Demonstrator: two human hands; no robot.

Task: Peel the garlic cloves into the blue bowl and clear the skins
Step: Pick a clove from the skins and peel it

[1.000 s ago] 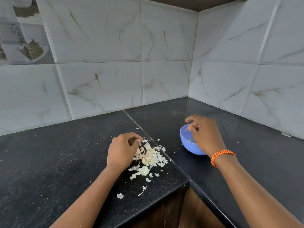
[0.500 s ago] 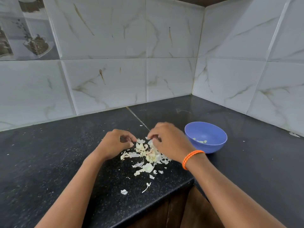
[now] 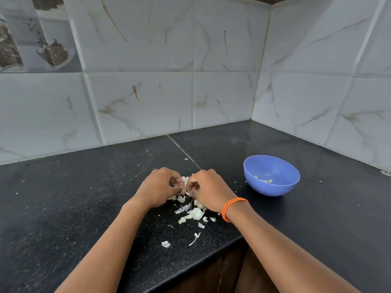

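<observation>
A pile of pale garlic skins (image 3: 191, 212) lies on the black counter (image 3: 74, 208) near its front edge. My left hand (image 3: 158, 188) and my right hand (image 3: 208, 190) meet just above the far side of the pile, fingertips pinched together on a small piece of garlic (image 3: 186, 189) that is mostly hidden by the fingers. An orange cord band circles my right wrist. The blue bowl (image 3: 271, 176) stands to the right of my hands, apart from them, with a few pale peeled cloves in its bottom.
Marble-look tiled walls meet in a corner behind the counter. The counter's front edge (image 3: 190, 269) steps inward below my arms, above wooden cabinet fronts. Stray skin scraps (image 3: 166, 243) lie close to that edge. A grout seam (image 3: 184, 152) runs across the countertop.
My right hand left the blue bowl and came left to the skin pile, where it now meets my left hand. The bowl stays in place.
</observation>
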